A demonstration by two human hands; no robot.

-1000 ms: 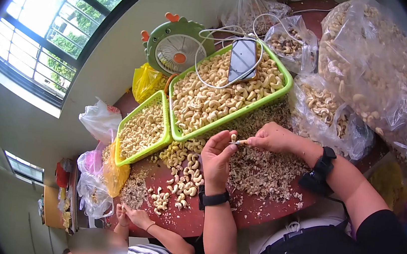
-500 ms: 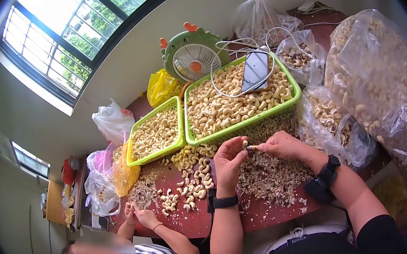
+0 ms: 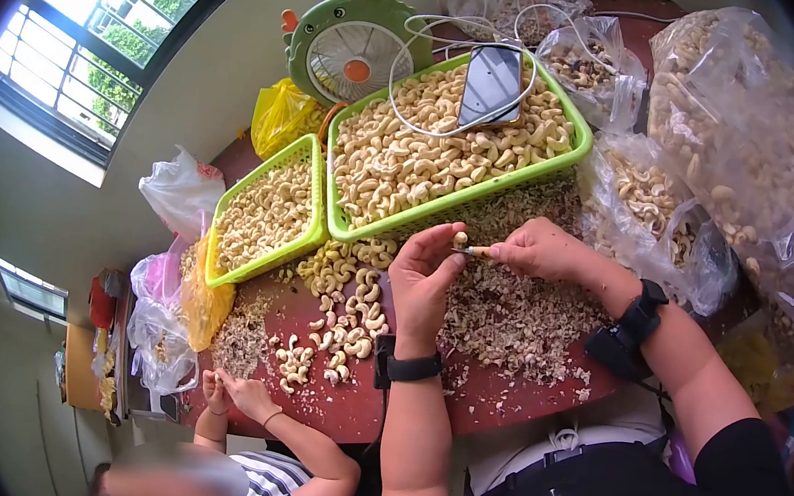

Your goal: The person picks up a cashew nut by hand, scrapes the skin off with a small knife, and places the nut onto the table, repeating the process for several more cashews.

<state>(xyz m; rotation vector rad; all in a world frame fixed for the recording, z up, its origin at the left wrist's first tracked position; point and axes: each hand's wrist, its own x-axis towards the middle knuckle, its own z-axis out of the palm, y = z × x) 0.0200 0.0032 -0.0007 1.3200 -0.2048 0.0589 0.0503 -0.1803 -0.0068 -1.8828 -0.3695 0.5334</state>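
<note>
My left hand (image 3: 425,276) pinches a cashew nut (image 3: 460,239) between thumb and fingertips. In my right hand (image 3: 542,251) is a small knife (image 3: 480,252) with a light wooden handle, its short blade touching or very close to the nut. Below both hands lies a heap of brownish peeled skins (image 3: 520,331) on the red table (image 3: 486,412). Loose pale cashews (image 3: 349,326) are scattered left of my left wrist. Just beyond my hands stands a large green basket (image 3: 461,204) full of cashews.
A smaller green basket (image 3: 263,265) of cashews stands left. On the large basket's nuts rest a phone (image 3: 491,84) and white cable. Behind is a green fan (image 3: 356,52). Bulging clear bags (image 3: 723,138) crowd the right. A co-worker's hands (image 3: 238,395) are at the table's left.
The view has shifted, so the table and baskets sit further left and higher in the picture. My hands still hold the cashew nut and the knife close together.
</note>
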